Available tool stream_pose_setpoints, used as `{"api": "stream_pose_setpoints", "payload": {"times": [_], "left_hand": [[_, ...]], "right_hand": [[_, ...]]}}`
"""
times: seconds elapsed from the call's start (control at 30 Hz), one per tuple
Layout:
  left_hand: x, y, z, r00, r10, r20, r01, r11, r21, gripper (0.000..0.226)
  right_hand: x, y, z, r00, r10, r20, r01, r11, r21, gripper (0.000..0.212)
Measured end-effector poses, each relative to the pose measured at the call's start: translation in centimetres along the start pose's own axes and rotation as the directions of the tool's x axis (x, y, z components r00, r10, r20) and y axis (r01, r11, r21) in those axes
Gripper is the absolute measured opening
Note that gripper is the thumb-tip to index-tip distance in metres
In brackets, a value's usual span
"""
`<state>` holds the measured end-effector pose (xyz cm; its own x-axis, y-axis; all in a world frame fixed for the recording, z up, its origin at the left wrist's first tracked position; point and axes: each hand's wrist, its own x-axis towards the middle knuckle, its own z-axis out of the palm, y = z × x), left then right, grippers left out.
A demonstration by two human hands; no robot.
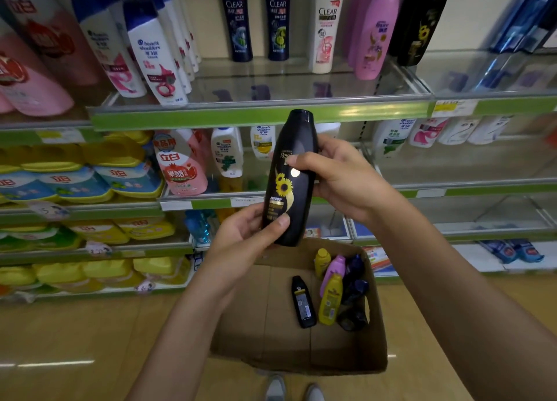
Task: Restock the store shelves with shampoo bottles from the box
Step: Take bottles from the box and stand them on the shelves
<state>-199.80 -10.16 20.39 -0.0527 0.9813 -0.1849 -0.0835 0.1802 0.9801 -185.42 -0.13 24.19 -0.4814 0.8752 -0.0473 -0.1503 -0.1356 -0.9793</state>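
Both forearms reach up and forward, meeting at a black bottle (291, 177) with a sunflower on its label, held upright at chest height. The left hand (245, 235) curls round its base, thumb across the front; the right hand (334, 176) grips the middle from the side, thumb on the label. Below sits an open cardboard box (271, 349) on the floor, holding one black bottle lying apart, two yellow, one pink and some dark ones. Beyond, the top glass shelf (271, 87) carries two dark CLEAR bottles and one white.
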Motion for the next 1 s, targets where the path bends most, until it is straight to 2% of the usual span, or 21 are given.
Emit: {"api": "stream_pose_setpoints", "payload": {"times": [0.13,0.3,0.43,0.57,0.8,1.0], "left_hand": [[-0.2,0.1,0.6,0.995,0.069,-0.066,-0.067,0.997,0.039,0.039],[-0.2,0.0,1.6,0.977,0.16,-0.138,-0.137,0.977,0.163,0.038],[-0.2,0.9,1.7,0.984,0.176,-0.027,-0.165,0.959,0.232,0.038],[0.1,1.9,1.6,0.985,0.167,0.043,-0.173,0.966,0.193,0.023],[0.9,2.6,2.8,0.971,0.203,0.128,-0.22,0.967,0.132,0.03],[2.3,3.0,4.2,0.953,0.21,0.216,-0.237,0.966,0.102,0.024]], "right_hand": [[0.0,-0.2,0.2,1.0,0.003,0.007,-0.003,1.0,-0.001,0.017],[-0.1,-1.5,0.1,0.996,-0.049,-0.074,0.045,0.998,-0.052,0.02],[-0.3,-2.1,0.1,0.984,-0.089,-0.152,0.08,0.995,-0.064,0.021],[-0.9,-2.8,-0.1,0.975,-0.115,-0.192,0.102,0.992,-0.078,0.021],[-2.7,-4.1,-0.9,0.952,-0.184,-0.246,0.155,0.979,-0.133,0.033],[-5.0,-4.6,-3.7,0.929,-0.226,-0.292,0.173,0.965,-0.198,0.029]]}}
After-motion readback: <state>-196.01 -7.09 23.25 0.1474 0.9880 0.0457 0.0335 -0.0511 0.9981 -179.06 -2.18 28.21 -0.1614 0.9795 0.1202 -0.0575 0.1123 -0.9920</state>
